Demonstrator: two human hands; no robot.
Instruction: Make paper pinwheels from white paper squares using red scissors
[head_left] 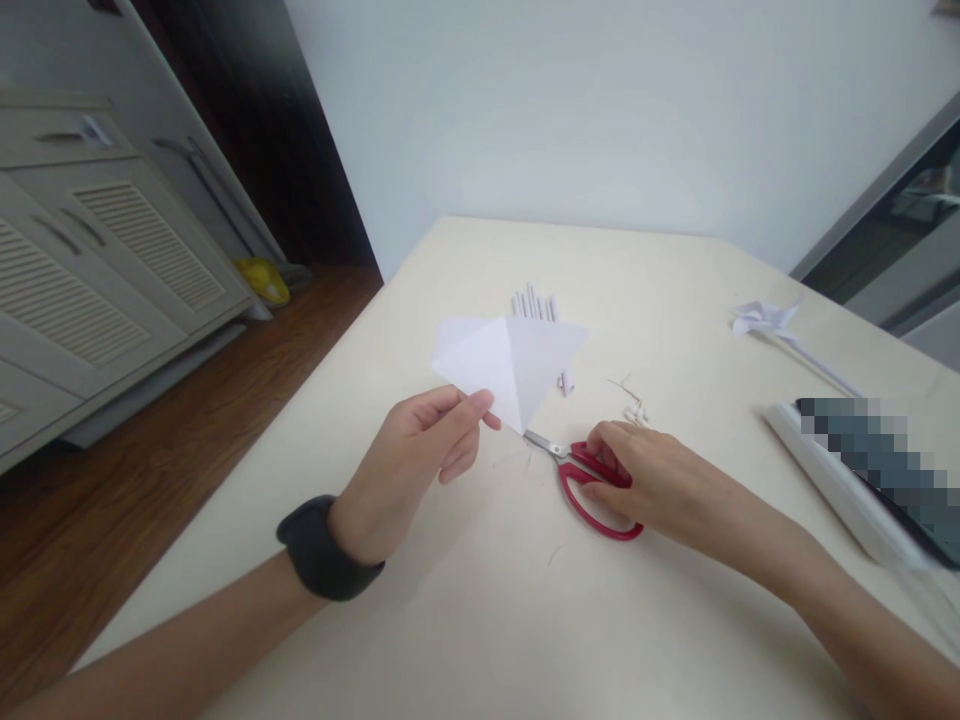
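Between thumb and fingers, my left hand [435,430] pinches the near left edge of a creased sheet of white paper [480,355], held above the table. A black band circles that wrist. My right hand [637,470] is closed on the red handles of a pair of scissors [600,525], which lie low over the tabletop. Their metal blades point left, and the tips meet or pass under the paper's near corner. Behind the paper, several rolled paper tubes [534,303] are partly hidden by it. A short rolled piece [566,383] lies just right of the sheet.
On the white table [450,620], a paper pinwheel on a stick [765,318] lies at the right. Nearer stands a white stack with a dark, pixelated object [877,460] on it. Small white bits and thin strands [636,410] lie beyond my right hand. A wall rises behind.
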